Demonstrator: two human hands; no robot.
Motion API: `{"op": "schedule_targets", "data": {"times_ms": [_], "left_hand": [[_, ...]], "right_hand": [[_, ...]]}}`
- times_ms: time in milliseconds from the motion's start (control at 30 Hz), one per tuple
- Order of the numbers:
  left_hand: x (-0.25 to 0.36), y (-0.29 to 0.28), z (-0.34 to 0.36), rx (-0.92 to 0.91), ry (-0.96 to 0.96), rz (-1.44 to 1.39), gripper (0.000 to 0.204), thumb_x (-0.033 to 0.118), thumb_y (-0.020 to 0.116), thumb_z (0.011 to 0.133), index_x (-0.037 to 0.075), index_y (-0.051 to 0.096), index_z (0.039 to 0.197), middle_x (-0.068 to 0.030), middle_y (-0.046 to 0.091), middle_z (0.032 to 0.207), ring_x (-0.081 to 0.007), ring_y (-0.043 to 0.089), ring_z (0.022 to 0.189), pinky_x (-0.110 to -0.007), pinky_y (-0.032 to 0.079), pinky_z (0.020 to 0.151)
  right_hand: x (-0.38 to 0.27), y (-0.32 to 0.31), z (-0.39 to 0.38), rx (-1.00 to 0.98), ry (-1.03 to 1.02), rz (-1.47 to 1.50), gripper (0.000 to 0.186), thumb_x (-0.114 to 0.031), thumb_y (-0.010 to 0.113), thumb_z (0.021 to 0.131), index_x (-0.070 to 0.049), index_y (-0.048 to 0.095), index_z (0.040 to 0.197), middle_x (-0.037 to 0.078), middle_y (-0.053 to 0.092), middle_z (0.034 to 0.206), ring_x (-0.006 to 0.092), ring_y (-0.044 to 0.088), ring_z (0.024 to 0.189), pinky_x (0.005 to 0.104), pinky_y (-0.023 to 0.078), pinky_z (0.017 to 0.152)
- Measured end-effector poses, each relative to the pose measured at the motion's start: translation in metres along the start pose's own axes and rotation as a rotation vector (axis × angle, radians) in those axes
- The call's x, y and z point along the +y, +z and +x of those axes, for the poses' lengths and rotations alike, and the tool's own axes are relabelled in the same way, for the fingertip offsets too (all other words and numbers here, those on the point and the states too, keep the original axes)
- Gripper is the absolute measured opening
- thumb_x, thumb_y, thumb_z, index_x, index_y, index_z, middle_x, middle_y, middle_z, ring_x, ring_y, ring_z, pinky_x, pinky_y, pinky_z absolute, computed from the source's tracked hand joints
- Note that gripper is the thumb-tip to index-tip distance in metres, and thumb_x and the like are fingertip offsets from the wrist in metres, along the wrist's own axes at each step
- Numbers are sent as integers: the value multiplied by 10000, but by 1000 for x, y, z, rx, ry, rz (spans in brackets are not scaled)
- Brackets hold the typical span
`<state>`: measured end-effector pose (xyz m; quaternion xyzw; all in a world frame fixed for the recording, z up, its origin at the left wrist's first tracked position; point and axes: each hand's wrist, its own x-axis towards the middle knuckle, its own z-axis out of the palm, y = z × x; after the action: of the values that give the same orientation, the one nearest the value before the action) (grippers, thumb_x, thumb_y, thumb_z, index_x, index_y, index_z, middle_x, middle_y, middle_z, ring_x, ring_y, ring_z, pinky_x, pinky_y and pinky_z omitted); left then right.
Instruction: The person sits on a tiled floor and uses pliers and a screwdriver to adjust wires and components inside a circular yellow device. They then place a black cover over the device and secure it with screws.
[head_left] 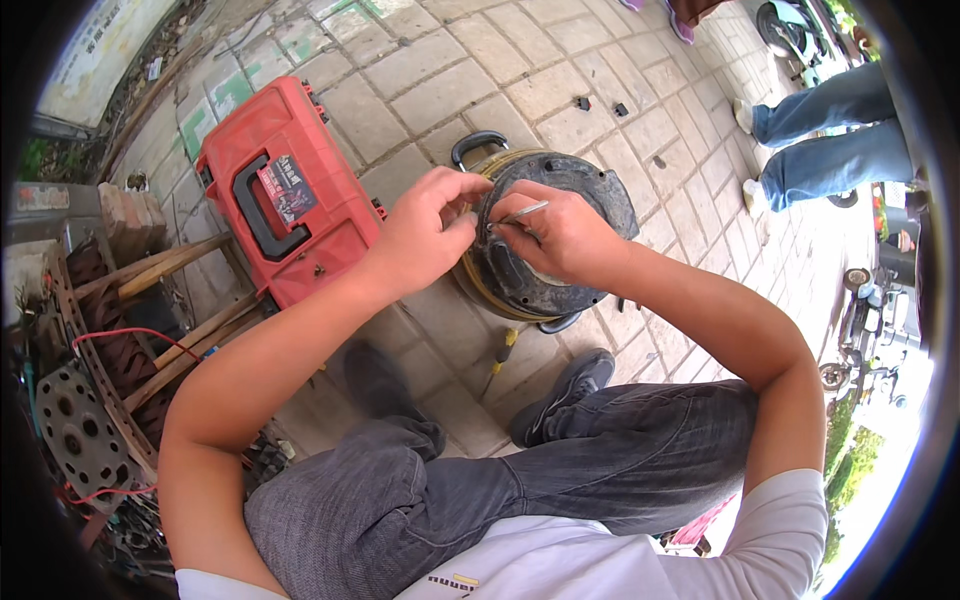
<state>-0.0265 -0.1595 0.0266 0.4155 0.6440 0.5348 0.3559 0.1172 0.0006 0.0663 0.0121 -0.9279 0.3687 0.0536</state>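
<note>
A round appliance with a scuffed black base (pixel 600 190), a yellowish side and black loop handles sits upside down on the paving in front of me. My left hand (pixel 430 235) is at its left edge, thumb and fingers pinched together; whatever they grip is too small or hidden to make out. Close beside it, over the base, my right hand (pixel 570 240) is closed round a thin silver metal rod (pixel 527 211). The rod's lower end is near the left fingertips. A yellow-and-black screwdriver (pixel 506 346) lies on the paving between my feet and the appliance.
To the left lies a red hard toolbox (pixel 335 225) with a black handle. Beyond it are a metal rack (pixel 110 330), wooden sticks and a perforated metal plate (pixel 85 425). Small black pieces (pixel 583 103) lie on the paving. A person in jeans (pixel 830 160) stands at the right.
</note>
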Motion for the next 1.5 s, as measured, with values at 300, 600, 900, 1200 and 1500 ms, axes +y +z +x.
{"op": "schedule_targets", "data": {"times_ms": [300,600,900,1200,1500], "left_hand": [[34,-69,12,223,56,-117,230,51,587,977,13,663,1190,-9,657,1096,-77,585,1025,-258,476,892],[-9,-140,-57,345,-345,93,206,92,630,965,-14,676,1136,2,660,961,-56,582,847,-231,484,770],[-14,-137,-73,203,-412,217,204,86,652,944,-29,674,1111,-27,671,945,-91,613,870,-261,511,787],[-17,-130,-80,49,-382,378,240,60,676,900,-46,665,1116,-108,681,1009,-162,670,897,-306,537,809],[-12,-130,-79,32,-381,391,239,61,676,903,-48,663,1115,-105,682,1021,-169,667,908,-307,530,816]], "right_hand": [[5,9,-11,12,81,-71,155,-120,735,877,-34,607,899,131,625,858,370,634,758,448,518,641],[8,9,-5,24,59,5,115,-114,731,878,-32,672,933,133,676,886,360,663,800,430,554,695],[15,9,0,-2,27,-34,107,-140,708,896,-43,664,901,135,657,853,348,651,848,437,540,731],[21,8,-2,-18,24,-6,138,-170,759,882,-79,698,966,101,699,833,326,689,806,395,563,700],[27,7,-4,-114,29,4,200,-121,706,913,-57,688,1102,104,715,968,330,690,889,395,564,767]]}}
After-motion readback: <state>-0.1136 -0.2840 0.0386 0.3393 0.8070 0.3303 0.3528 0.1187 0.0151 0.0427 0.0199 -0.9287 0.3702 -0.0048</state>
